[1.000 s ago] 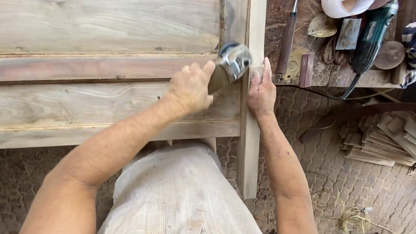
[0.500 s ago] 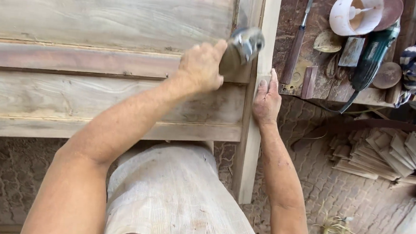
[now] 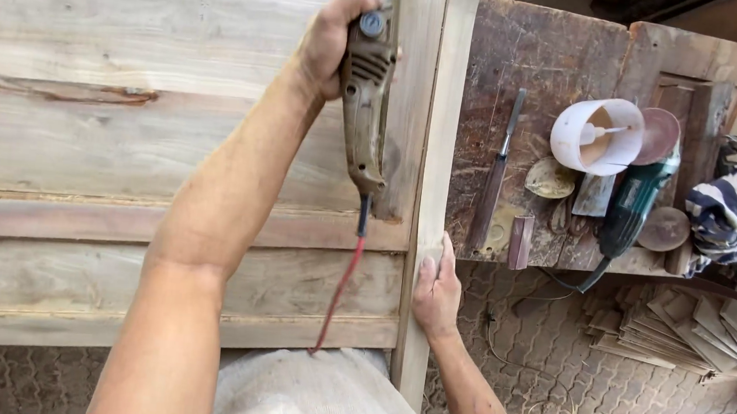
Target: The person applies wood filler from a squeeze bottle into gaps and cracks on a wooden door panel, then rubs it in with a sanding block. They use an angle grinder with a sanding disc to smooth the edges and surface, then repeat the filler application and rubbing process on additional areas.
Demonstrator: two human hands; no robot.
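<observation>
In the head view, the left hand was closed around the upper body of a worn, dusty power tool, an angle grinder by its shape, held lengthwise along the wood with its head cut off by the top edge at 12 o'clock. Its red cord hung from the tail end toward 6 o'clock, down to the person's light trousers. The tool lay over a large panel of pale planks, close to the upright edge post of that panel.

The right hand lay flat and half-curled against the lower part of the post, at about 5 o'clock from the tool, fingers pressed to the wood and gripping nothing else.

At 3 o'clock from the post stood a stained workbench. On it lay a chisel, a white plastic ring, a green grinder and a striped cloth. Thin wood offcuts lay stacked on the patterned floor at 4 o'clock.
</observation>
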